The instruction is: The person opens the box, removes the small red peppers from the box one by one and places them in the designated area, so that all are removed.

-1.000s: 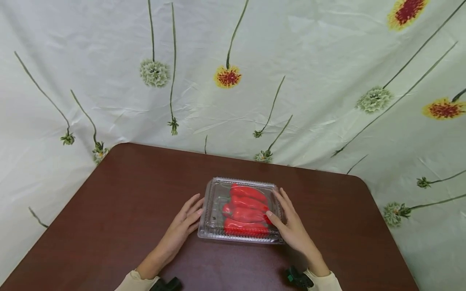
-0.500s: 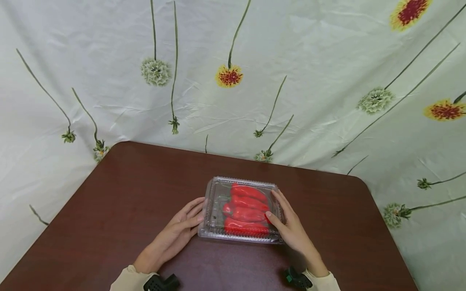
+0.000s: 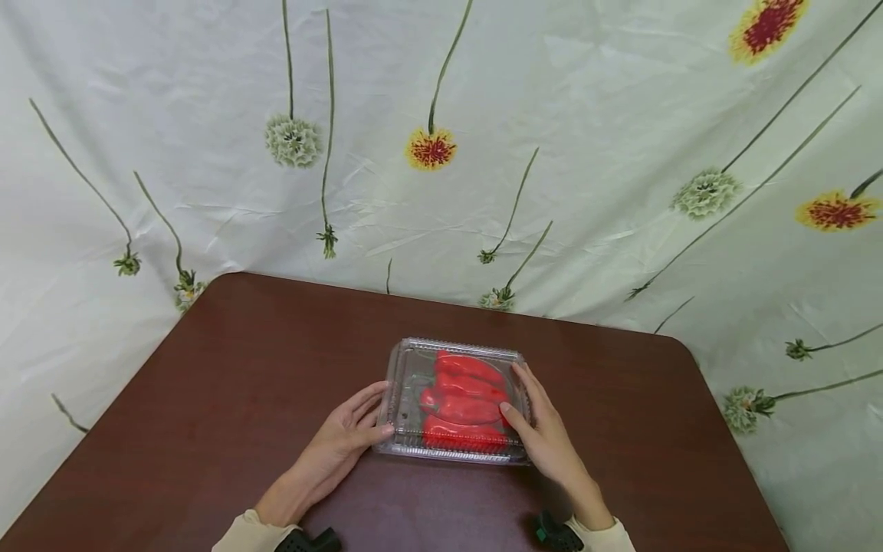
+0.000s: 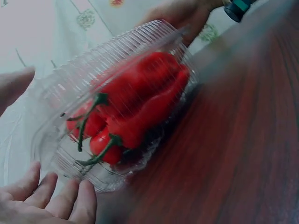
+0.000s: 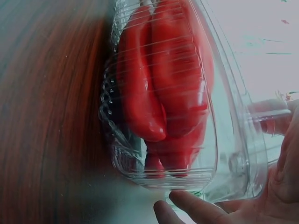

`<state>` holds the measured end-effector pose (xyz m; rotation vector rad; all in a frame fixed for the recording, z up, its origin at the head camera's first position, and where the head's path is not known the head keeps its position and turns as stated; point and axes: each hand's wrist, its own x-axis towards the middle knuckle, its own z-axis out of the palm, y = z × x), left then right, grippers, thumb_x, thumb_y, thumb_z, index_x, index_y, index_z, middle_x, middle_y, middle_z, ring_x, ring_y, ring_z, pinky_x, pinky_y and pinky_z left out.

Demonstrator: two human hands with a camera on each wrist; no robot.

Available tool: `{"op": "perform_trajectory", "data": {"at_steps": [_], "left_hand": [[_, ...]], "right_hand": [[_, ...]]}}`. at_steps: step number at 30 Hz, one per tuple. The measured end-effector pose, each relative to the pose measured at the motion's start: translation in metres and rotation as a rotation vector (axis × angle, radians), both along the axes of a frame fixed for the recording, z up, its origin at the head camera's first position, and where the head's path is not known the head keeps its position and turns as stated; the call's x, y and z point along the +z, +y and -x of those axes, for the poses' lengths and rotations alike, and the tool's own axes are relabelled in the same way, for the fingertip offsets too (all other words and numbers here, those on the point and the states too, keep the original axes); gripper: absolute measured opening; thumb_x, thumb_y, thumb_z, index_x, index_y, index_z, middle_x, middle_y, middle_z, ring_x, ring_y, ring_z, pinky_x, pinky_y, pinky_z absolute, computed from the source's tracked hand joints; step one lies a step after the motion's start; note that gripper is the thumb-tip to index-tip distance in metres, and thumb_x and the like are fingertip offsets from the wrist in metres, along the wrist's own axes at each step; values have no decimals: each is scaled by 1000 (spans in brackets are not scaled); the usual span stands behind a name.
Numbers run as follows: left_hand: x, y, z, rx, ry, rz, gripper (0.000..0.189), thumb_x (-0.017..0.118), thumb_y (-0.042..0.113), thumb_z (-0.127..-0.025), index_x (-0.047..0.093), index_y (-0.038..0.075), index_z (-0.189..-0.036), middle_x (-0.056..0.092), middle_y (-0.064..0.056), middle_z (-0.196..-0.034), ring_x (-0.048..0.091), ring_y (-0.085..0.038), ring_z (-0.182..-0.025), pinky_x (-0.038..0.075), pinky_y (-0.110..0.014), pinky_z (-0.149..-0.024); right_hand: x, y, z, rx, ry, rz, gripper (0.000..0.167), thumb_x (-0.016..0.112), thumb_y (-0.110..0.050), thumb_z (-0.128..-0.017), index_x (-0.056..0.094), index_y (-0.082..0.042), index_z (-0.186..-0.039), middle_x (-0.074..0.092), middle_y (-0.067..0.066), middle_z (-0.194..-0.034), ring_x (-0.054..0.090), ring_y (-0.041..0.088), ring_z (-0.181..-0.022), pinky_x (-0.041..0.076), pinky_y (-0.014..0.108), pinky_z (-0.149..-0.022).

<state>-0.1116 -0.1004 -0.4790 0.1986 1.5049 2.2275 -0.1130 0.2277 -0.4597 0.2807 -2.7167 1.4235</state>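
Note:
A clear plastic clamshell container [image 3: 414, 360] lies lid down over several long red peppers [image 3: 469, 406] on the table. Green stems [image 4: 100, 99] show at the peppers' left end in the left wrist view. My left hand [image 3: 334, 448] is at the container's left side, its nearly straight fingertips right at the lower rim and its thumb spread at the near left corner. From the right, my right hand [image 3: 552, 441] holds the container, the thumb over the lid's edge and the fingers along the right side. In the right wrist view, its fingertips [image 5: 187, 205] reach under the container's end.
The dark reddish-brown table [image 3: 262, 360] has rounded far corners. A white cloth [image 3: 386, 184] printed with flowers hangs behind it and to both sides. Dark wrist straps [image 3: 559, 531] and pale sleeves [image 3: 255, 531] show at the near edge.
My left hand has turned and come closer to the container, its thumb shifting from beside the left wall to the near left corner. The container and my right hand stay almost where they were.

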Motion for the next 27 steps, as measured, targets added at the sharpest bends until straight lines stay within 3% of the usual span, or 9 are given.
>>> {"op": "perform_trajectory", "data": {"at_steps": [7,10,14,16,20,27], "left_hand": [[-5,5,-3,-27,97,145,99,83,3,-79,24,15,-157,13,-6,-167,11,-30,-154,38,-18,-107],[-5,6,-5,-13,114,184,98,84,4,-79,25,17,-156,14,-7,-167,11,-31,-155,37,-32,-114],[-4,8,-4,11,135,234,98,85,6,-78,27,20,-155,13,-7,-167,10,-32,-155,27,-52,-119],[-2,10,-4,29,143,251,97,86,7,-78,28,20,-154,15,-8,-167,12,-33,-155,26,-55,-119],[-1,16,-3,85,155,289,91,87,9,-77,33,18,-150,23,-8,-164,23,-32,-152,38,-47,-113],[-1,16,-5,138,169,336,81,88,10,-76,41,13,-142,37,-9,-156,37,-29,-144,47,-36,-103]], "right_hand": [[2,0,-1,5,-3,17,65,61,-30,-100,31,-21,-158,21,12,-166,28,37,-150,27,63,-115],[3,1,-1,4,-10,20,65,61,-29,-100,31,-22,-158,21,12,-166,24,37,-151,26,66,-114],[3,0,0,0,-2,6,64,60,-30,-101,31,-23,-158,21,12,-166,22,37,-152,25,68,-114],[4,1,1,-7,5,0,63,59,-31,-101,31,-23,-157,21,12,-166,22,37,-152,25,68,-114],[4,1,2,-13,11,-1,63,59,-31,-101,32,-24,-157,22,12,-166,22,37,-152,24,68,-114],[3,-1,-1,-9,-17,10,64,60,-33,-100,31,-25,-157,21,12,-166,21,36,-152,22,69,-114]]}}
